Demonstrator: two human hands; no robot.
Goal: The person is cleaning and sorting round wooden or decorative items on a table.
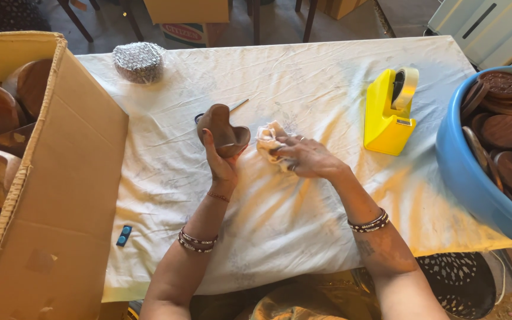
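Forearms with beaded bangles enter from the bottom edge, nearest the lens, over a counter (327, 65) draped in a creased white sheet. Landmark: the yellow tape dispenser (389, 115).

Far left of the dispenser, an open cardboard box (66, 178) holds several dark wooden pieces, seemingly a separate batch. A small blue item (124, 235) lies on the sheet beside it.

Left of the dispenser, the left hand (221, 166) holds a brown wooden bowl (223, 129) raised and tilted, fingers clenched about its base. Just left of the dispenser, the right hand (306, 157) has its fingers closed on a bunched pale cloth (269, 141), touching or nearly touching the bowl.

Right of the dispenser, a blue tub (469, 172) holds many round wooden discs (505, 130). Judgement: wiping in progress; quantity remaining undetermined.
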